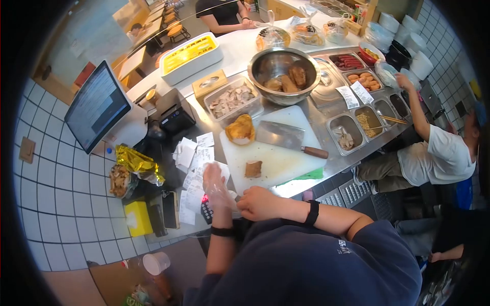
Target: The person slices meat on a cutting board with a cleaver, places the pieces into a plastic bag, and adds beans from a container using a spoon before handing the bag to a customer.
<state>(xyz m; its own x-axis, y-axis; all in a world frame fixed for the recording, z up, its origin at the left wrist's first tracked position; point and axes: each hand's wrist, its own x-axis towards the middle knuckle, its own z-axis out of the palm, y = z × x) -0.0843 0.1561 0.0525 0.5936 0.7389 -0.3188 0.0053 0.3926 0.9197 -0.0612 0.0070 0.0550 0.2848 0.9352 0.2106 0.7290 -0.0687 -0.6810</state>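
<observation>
My left hand [217,187] wears a clear plastic glove [223,198] and reaches over paper receipts and a scale [206,208] with red digits. Its fingers are extended, with nothing seen in them. Closed against the glove's loose cuff is my right hand [253,203], bare, its fingertips seeming to pinch the plastic. Just beyond, a white cutting board [237,163] carries a cleaver [282,135], a browned piece of meat [253,169] and a larger yellow-brown piece of chicken [240,129].
A steel bowl [258,64] of brown meat and a tub of sliced meat [232,101] stand behind the board. Food trays [343,133] line the right side. At left are a monitor [99,109] and a black printer [174,112]. A co-worker [444,153] reaches over the far right counter.
</observation>
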